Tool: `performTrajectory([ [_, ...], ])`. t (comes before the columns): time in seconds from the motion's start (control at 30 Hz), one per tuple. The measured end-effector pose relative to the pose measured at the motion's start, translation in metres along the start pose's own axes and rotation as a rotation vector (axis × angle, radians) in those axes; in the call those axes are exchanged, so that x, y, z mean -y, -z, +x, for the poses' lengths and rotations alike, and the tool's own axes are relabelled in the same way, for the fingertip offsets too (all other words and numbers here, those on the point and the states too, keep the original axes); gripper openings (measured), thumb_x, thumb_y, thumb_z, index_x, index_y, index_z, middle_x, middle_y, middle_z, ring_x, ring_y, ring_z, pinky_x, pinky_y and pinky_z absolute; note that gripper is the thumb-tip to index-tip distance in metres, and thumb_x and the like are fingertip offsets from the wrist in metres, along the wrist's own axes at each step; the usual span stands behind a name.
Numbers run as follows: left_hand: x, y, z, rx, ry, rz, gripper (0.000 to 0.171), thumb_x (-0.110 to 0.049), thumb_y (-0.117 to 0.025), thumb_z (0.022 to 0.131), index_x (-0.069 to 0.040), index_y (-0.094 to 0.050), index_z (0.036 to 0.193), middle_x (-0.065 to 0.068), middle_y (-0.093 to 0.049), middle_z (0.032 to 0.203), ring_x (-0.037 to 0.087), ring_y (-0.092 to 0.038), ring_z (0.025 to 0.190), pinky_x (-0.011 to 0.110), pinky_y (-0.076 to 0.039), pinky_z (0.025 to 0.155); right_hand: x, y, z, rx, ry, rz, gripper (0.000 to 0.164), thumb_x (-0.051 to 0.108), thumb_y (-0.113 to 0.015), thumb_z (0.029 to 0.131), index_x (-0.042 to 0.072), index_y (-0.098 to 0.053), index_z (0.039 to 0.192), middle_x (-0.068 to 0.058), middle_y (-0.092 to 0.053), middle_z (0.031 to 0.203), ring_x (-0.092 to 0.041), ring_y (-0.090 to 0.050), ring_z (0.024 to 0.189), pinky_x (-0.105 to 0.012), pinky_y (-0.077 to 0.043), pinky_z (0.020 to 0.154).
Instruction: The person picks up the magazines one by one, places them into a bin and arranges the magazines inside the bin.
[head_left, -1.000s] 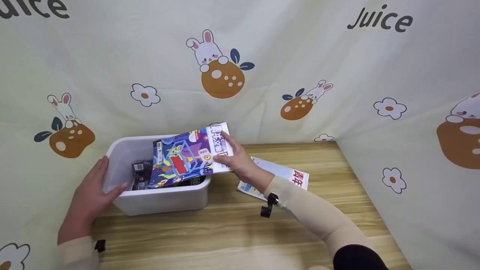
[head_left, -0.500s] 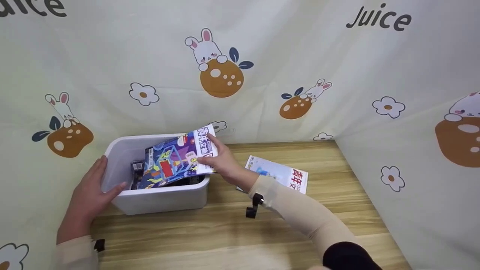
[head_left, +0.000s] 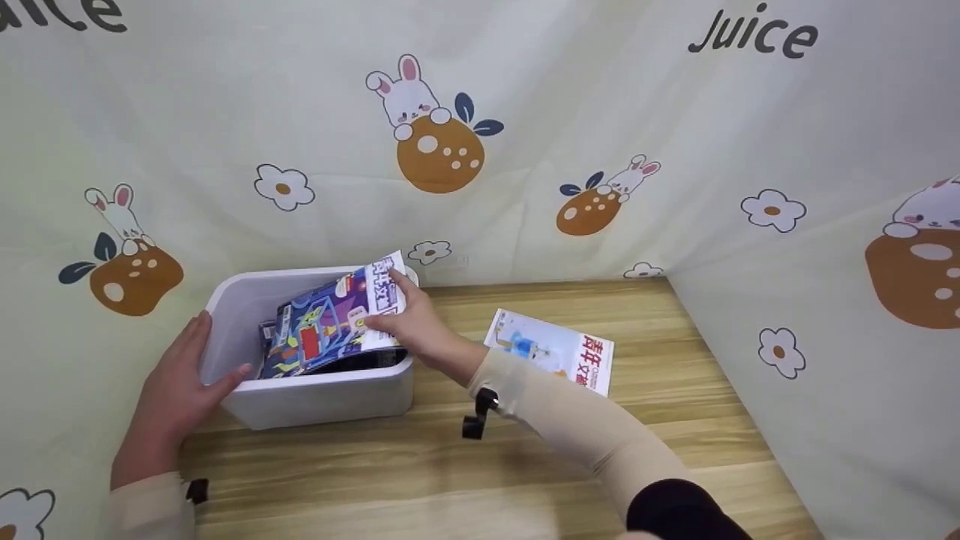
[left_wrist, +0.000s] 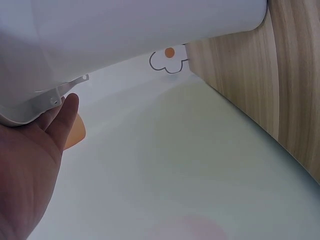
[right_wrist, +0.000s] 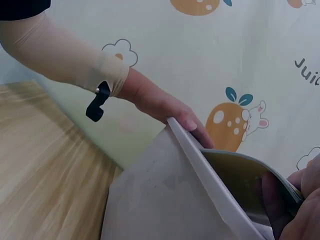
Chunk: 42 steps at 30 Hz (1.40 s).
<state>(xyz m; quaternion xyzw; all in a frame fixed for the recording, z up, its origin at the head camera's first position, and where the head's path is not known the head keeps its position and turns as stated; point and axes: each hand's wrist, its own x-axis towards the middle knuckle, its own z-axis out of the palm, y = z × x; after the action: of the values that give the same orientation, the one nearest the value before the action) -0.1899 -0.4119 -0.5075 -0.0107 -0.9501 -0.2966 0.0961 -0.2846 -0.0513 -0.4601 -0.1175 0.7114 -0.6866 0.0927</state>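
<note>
In the head view a white plastic bin (head_left: 322, 403) stands on the wooden table, with dark-covered items inside, mostly hidden. My left hand (head_left: 174, 390) holds its left end, thumb over the front rim and fingers along the outer side. A colourful purple-blue magazine (head_left: 319, 326) slants down into the bin. My right hand (head_left: 424, 328) pinches its white-titled edge, thumb on the cover and the fingers partly beneath. The right wrist view shows the magazine's underside (right_wrist: 235, 172) rising past the bin's rim (right_wrist: 210, 185).
A second magazine (head_left: 551, 349), pale blue with red lettering, lies on the wooden tabletop (head_left: 465, 465) right of the bin. A cloth backdrop (head_left: 517, 90) printed with rabbits and oranges borders the table behind and at the sides.
My right hand has moved left and carried the purple-blue magazine deeper over and into the bin. The pale magazine on the table is now less covered by the arm. My left hand keeps its hold.
</note>
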Motion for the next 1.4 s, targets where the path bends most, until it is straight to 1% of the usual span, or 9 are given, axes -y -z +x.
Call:
performTrajectory([
  [0.27, 0.0, 0.003, -0.001, 0.005, 0.003, 0.004, 0.113, -0.057, -0.074, 0.102, -0.014, -0.003, 0.179, 0.027, -0.008, 0.182, 0.06, -0.009, 0.164, 0.091, -0.018, 0.115, 0.005, -0.026, 0.001, -0.021, -0.014, -0.08, 0.105, -0.002, -0.09, 0.083, 0.012, -0.037, 0.173, -0.016, -0.068, 0.139, -0.017, -0.074, 0.096, -0.027, -0.062, 0.094],
  [0.4, 0.0, 0.003, 0.0, 0.002, -0.001, -0.002, 0.113, -0.056, -0.074, 0.102, -0.015, -0.003, 0.179, 0.026, -0.007, 0.183, 0.06, -0.009, 0.164, 0.09, -0.018, 0.115, 0.005, -0.035, 0.003, -0.038, -0.007, -0.147, 0.103, 0.0, -0.09, 0.084, 0.012, -0.039, 0.173, -0.017, -0.064, 0.15, -0.016, -0.071, 0.109, -0.025, -0.055, 0.106],
  [0.53, 0.001, 0.003, -0.001, -0.007, -0.008, 0.003, 0.113, -0.056, -0.075, 0.102, -0.015, -0.003, 0.179, 0.026, -0.008, 0.183, 0.059, -0.01, 0.164, 0.09, -0.019, 0.115, 0.003, -0.041, 0.004, -0.039, -0.022, -0.172, 0.101, 0.002, -0.09, 0.085, 0.011, -0.039, 0.172, -0.018, -0.06, 0.156, -0.02, -0.067, 0.121, -0.026, -0.05, 0.115],
  [0.6, 0.002, 0.002, -0.001, -0.007, -0.007, 0.004, 0.113, -0.056, -0.074, 0.102, -0.015, -0.003, 0.179, 0.026, -0.008, 0.183, 0.059, -0.01, 0.164, 0.09, -0.018, 0.115, 0.002, -0.043, 0.004, -0.038, -0.045, -0.16, 0.1, 0.002, -0.089, 0.086, 0.011, -0.039, 0.172, -0.018, -0.06, 0.156, -0.02, -0.067, 0.122, -0.028, -0.05, 0.115],
  [0.7, 0.003, 0.001, -0.002, -0.005, -0.005, 0.005, 0.113, -0.057, -0.074, 0.102, -0.016, -0.003, 0.179, 0.026, -0.008, 0.183, 0.058, -0.01, 0.165, 0.09, -0.018, 0.116, 0.0, -0.046, 0.006, -0.044, -0.087, -0.12, 0.1, 0.001, -0.089, 0.086, 0.012, -0.04, 0.172, -0.016, -0.062, 0.152, -0.019, -0.068, 0.115, -0.03, -0.053, 0.113],
  [0.83, 0.003, 0.0, -0.002, -0.003, -0.001, 0.006, 0.114, -0.058, -0.074, 0.101, -0.016, -0.003, 0.179, 0.025, -0.008, 0.183, 0.058, -0.009, 0.165, 0.09, -0.017, 0.116, -0.003, -0.047, 0.008, -0.026, -0.134, -0.041, 0.1, -0.001, -0.089, 0.086, 0.008, -0.039, 0.171, -0.013, -0.068, 0.136, -0.019, -0.07, 0.105, -0.031, -0.057, 0.108],
  [0.97, 0.002, 0.0, -0.001, -0.005, -0.001, 0.004, 0.114, -0.059, -0.074, 0.101, -0.015, -0.003, 0.179, 0.025, -0.009, 0.183, 0.058, -0.01, 0.165, 0.091, -0.017, 0.116, -0.005, -0.047, 0.008, 0.018, -0.156, -0.002, 0.101, -0.005, -0.088, 0.085, 0.005, -0.037, 0.171, -0.01, -0.069, 0.124, -0.019, -0.07, 0.101, -0.03, -0.058, 0.104],
  [1.2, 0.0, 0.0, 0.0, -0.014, -0.01, 0.002, 0.115, -0.061, -0.073, 0.1, -0.014, -0.005, 0.179, 0.026, -0.01, 0.183, 0.059, -0.011, 0.164, 0.09, -0.016, 0.117, -0.005, -0.048, 0.009, 0.075, -0.177, 0.031, 0.109, -0.013, -0.085, 0.081, 0.005, -0.03, 0.174, -0.015, -0.071, 0.125, -0.023, -0.074, 0.1, -0.031, -0.063, 0.099],
  [1.4, 0.001, 0.0, 0.0, -0.01, -0.01, 0.0, 0.114, -0.062, -0.072, 0.101, -0.014, -0.004, 0.179, 0.026, -0.009, 0.183, 0.059, -0.011, 0.164, 0.09, -0.016, 0.117, -0.007, -0.049, 0.009, 0.101, -0.192, 0.04, 0.106, -0.013, -0.085, 0.083, 0.001, -0.029, 0.172, -0.024, -0.07, 0.133, -0.025, -0.076, 0.1, -0.032, -0.065, 0.095],
])
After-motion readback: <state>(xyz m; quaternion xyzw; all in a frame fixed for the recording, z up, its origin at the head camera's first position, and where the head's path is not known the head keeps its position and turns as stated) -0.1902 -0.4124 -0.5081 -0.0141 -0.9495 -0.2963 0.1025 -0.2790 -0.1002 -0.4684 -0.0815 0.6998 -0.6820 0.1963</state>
